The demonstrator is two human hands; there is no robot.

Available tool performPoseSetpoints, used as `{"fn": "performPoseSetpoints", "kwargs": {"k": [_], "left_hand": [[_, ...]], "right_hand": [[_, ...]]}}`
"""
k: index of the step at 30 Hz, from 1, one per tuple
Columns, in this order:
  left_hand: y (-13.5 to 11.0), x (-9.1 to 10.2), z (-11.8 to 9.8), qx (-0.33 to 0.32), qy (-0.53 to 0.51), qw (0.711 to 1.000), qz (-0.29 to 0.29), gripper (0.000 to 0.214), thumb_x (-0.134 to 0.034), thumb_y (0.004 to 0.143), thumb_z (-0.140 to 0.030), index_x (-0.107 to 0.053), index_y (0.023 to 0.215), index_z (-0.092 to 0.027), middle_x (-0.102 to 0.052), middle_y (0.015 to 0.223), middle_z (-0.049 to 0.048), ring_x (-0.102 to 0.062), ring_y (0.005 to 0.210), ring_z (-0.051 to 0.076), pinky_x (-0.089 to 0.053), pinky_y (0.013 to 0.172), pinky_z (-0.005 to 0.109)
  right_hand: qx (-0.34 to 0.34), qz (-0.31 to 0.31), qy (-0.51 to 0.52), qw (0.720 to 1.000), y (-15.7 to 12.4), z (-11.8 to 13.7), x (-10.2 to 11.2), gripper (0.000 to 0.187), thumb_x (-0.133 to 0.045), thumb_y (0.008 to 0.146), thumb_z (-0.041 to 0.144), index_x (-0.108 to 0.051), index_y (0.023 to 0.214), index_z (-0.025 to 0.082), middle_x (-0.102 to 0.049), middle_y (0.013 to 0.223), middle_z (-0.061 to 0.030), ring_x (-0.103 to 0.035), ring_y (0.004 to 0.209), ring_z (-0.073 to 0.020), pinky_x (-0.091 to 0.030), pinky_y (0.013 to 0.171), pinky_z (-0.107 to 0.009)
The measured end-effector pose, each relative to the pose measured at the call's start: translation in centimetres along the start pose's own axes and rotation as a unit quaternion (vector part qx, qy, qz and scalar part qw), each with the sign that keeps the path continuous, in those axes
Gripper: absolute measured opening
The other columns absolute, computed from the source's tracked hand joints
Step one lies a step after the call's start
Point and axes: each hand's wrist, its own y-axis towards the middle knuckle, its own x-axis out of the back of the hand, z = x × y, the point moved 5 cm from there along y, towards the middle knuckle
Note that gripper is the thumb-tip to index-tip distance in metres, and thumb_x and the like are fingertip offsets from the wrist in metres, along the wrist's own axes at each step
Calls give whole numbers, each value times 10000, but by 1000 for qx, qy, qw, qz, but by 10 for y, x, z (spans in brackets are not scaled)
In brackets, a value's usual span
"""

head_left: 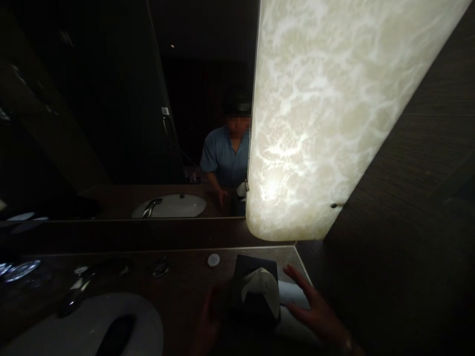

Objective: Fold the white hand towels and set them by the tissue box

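A dark tissue box (256, 262) stands on the counter at lower centre, with a white tissue (261, 287) sticking up from its top. My right hand (313, 309) is at the box's right side, thumb and fingers spread, with a gap between them and the box. On the other side, my left hand (210, 319) is close to the box's left face, dim and partly lost in shadow. Its fingers look stretched out, though whether they touch the box is too dark to see. A flat white item (295, 291) lies beside the box, partly behind my right hand.
A white sink (144, 316) with a chrome faucet (79, 287) is at lower left. A small round white disc (213, 260) lies behind the box. A glowing marbled lamp panel (319, 113) hangs low above the counter, beside the mirror (208, 89) that reflects a person in a blue shirt.
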Motion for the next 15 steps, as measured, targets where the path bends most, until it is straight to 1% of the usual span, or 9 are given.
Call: {"fn": "performPoseSetpoints", "kwargs": {"k": [1,3,5,7,8,9,11,13,15], "left_hand": [[4,7,-6,-17,1,1000,-3,766,-474,677,-299,-173,1337,-51,-210,1430,186,-248,1316,248,-233,1092,431],[12,12,-25,-52,27,998,-6,725,-440,666,-241,-197,1334,-101,-252,1419,156,-282,1296,247,-290,1047,454],[19,7,-49,-87,85,992,-10,649,-436,695,-217,-263,1317,-152,-308,1395,117,-304,1280,239,-294,1034,468],[23,-5,-77,-146,141,979,-21,575,-466,713,-227,-345,1271,-155,-345,1366,110,-305,1274,229,-257,1060,460],[24,-13,-91,-173,169,970,-16,551,-481,722,-239,-374,1256,-156,-344,1365,106,-292,1279,220,-240,1075,442],[25,-22,-103,-189,198,962,0,551,-504,724,-258,-391,1254,-158,-327,1375,101,-272,1287,213,-228,1085,423],[27,-39,-119,-178,263,947,36,622,-579,689,-313,-411,1267,-157,-286,1399,96,-234,1299,223,-216,1093,394],[30,-53,-127,-134,327,933,62,650,-645,626,-378,-491,1218,-158,-252,1420,97,-193,1309,267,-199,1093,398],[34,-63,-132,-98,371,921,65,532,-650,610,-421,-600,1074,-166,-263,1419,100,-189,1303,315,-202,1076,427]], "right_hand": [[60,-80,54,994,-3,25,16,716,-476,814,360,-131,1419,198,-210,1441,-69,-200,1322,-175,-245,1074,-401],[122,-181,-24,976,-1,72,34,656,-567,739,362,-355,1339,200,-317,1391,-74,-189,1317,-260,-240,1057,-470],[114,-187,-81,972,14,106,37,315,-529,716,195,-627,1014,185,-570,1122,-78,-427,1153,-293,-354,952,-459],[108,-239,-61,963,28,129,45,207,-460,746,156,-655,812,174,-632,888,-60,-555,925,-226,-417,842,-366],[104,-267,-47,957,31,135,51,206,-447,773,189,-650,806,175,-630,849,-55,-565,851,-198,-425,798,-328],[100,-282,-44,953,33,138,57,214,-449,793,245,-649,835,178,-626,848,-56,-560,828,-187,-423,774,-307],[83,-245,-64,964,28,133,66,255,-449,807,321,-650,883,184,-619,831,-66,-551,826,-198,-419,739,-294],[56,-196,-56,977,9,111,80,320,-431,820,375,-642,962,179,-613,830,-81,-550,805,-207,-423,692,-281],[48,-193,-35,980,-20,85,100,399,-385,845,424,-613,1049,168,-605,880,-98,-547,823,-215,-427,675,-273]]}}
